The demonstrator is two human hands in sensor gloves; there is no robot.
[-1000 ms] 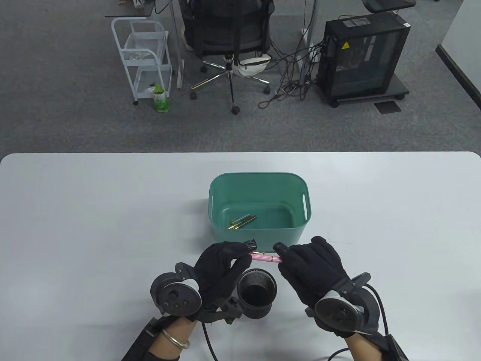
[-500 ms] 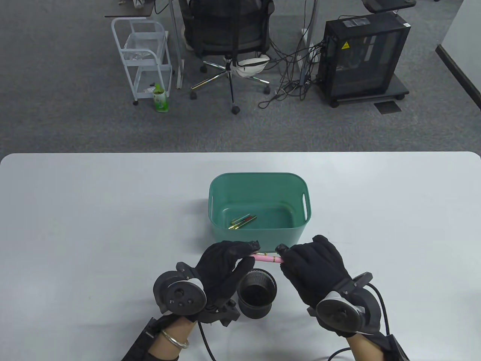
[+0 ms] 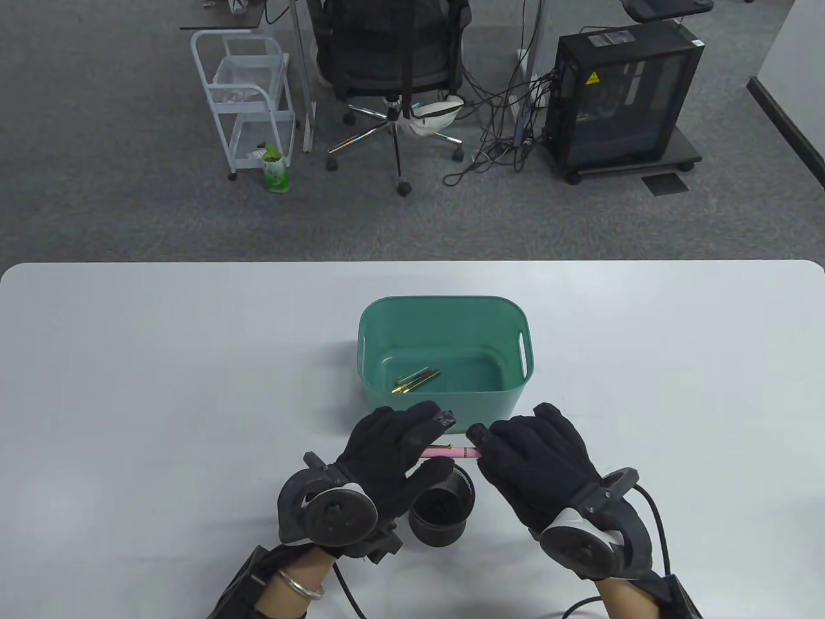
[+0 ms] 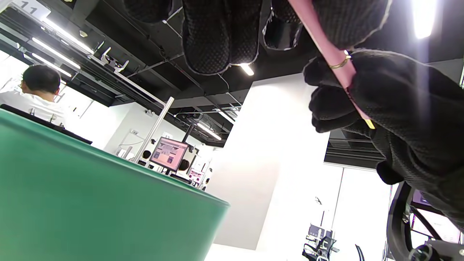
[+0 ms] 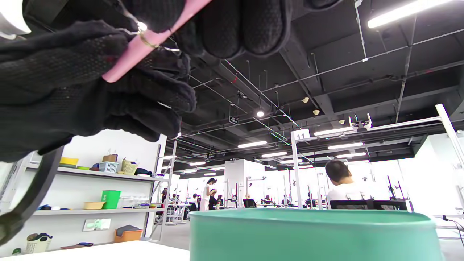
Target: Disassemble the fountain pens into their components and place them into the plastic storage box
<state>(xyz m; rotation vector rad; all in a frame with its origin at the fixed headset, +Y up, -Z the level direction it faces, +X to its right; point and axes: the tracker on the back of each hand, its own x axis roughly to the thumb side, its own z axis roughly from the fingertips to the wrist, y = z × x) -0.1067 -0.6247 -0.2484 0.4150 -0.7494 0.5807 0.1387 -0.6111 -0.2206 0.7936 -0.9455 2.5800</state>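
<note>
Both hands have slid slightly nearer the person. The left hand [image 3: 393,451] and right hand [image 3: 532,461] each pinch an end of a slim pink fountain pen [image 3: 450,452] with a gold band, held level above the counter [image 3: 161,387].

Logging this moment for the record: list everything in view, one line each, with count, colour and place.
pink pen: one, pink with gold trim, held level between both hands, near side of the box
storage box: one, green, mid table
pen parts: a few, red, green and gold, on the box floor
mesh cup: one, black, on the table under the hands
table: one, white
left hand: black glove, grips the pen's left end
right hand: black glove, grips the pen's right end
</note>
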